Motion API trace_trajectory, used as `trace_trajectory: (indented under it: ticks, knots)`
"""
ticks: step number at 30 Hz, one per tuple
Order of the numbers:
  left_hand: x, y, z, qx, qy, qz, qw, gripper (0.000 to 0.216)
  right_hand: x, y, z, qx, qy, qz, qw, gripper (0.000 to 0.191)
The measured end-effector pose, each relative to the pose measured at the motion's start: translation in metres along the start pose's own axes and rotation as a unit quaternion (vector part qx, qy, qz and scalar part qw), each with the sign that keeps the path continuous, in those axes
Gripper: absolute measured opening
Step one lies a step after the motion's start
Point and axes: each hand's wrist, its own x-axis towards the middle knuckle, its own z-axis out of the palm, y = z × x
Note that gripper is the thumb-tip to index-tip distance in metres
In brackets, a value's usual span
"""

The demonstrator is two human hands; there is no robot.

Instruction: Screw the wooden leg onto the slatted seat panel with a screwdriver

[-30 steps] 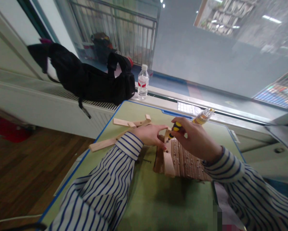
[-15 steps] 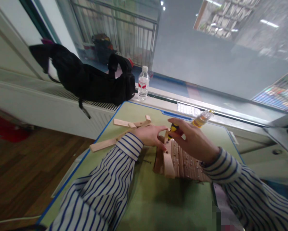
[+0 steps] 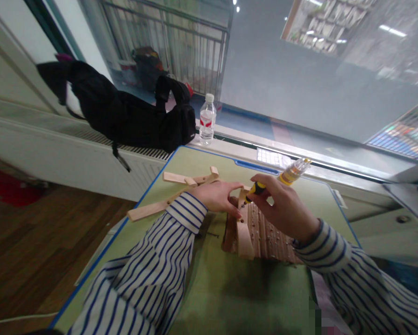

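Observation:
My right hand (image 3: 286, 207) is closed round a screwdriver (image 3: 256, 188), yellow and black at the front. A clear, yellowish end (image 3: 294, 171) shows beyond the fingers. Its tip is at a screw in an upright wooden strip (image 3: 242, 209); the exact contact is too small to tell. With thumb and fingers my left hand (image 3: 219, 195) grips this strip near its top. A short wooden block (image 3: 245, 239) joins the strip's near end. Beneath and to the right lies brown corrugated cardboard (image 3: 270, 235) studded with small screws.
Joined wooden strips (image 3: 149, 210) lie left of my left hand on the green, blue-edged table (image 3: 209, 288). Some small dark screws (image 3: 213, 235) lie near the cardboard. Behind stand a water bottle (image 3: 207, 120) and a black backpack (image 3: 135, 116) on the sill.
My right hand has shifted slightly right, and its fingers have turned on the screwdriver, showing more of the front part. The left hand keeps its grip on the wooden strip.

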Motion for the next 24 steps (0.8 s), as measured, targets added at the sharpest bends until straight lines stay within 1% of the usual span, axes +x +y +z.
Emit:
trace_trajectory:
  ticks: [3, 5, 8, 10, 12, 17, 21, 24]
  knots:
    - [0.000, 0.001, -0.001, -0.001, 0.000, -0.004, 1.000, 0.085, -0.002, -0.001, 0.003, 0.004, 0.012, -0.004, 1.000, 0.028]
    - [-0.001, 0.001, -0.001, -0.004, -0.003, -0.005, 1.000, 0.082, -0.002, -0.002, 0.004, 0.002, 0.006, -0.002, 1.000, 0.030]
    - [-0.001, 0.002, -0.002, -0.002, 0.000, -0.001, 1.000, 0.080, 0.000, -0.003, 0.006, 0.010, -0.012, 0.023, 1.000, 0.034]
    - [-0.002, 0.001, -0.002, 0.001, 0.004, 0.007, 1.000, 0.078, 0.001, -0.003, 0.006, 0.019, -0.019, 0.044, 0.999, 0.033]
    - [-0.002, 0.000, -0.001, -0.002, 0.005, 0.014, 1.000, 0.077, 0.003, -0.003, 0.006, 0.032, -0.025, 0.051, 0.998, 0.034]
    - [0.000, -0.001, -0.001, -0.014, -0.001, 0.019, 1.000, 0.078, 0.007, -0.005, 0.000, 0.049, -0.047, 0.008, 0.998, 0.041]
    - [0.000, 0.000, -0.002, -0.017, -0.004, 0.021, 1.000, 0.077, 0.007, -0.005, -0.005, 0.051, -0.073, 0.001, 0.996, 0.045]
    - [0.000, 0.001, -0.002, -0.013, -0.005, 0.015, 1.000, 0.079, 0.006, -0.004, -0.005, 0.043, -0.058, 0.009, 0.997, 0.042]
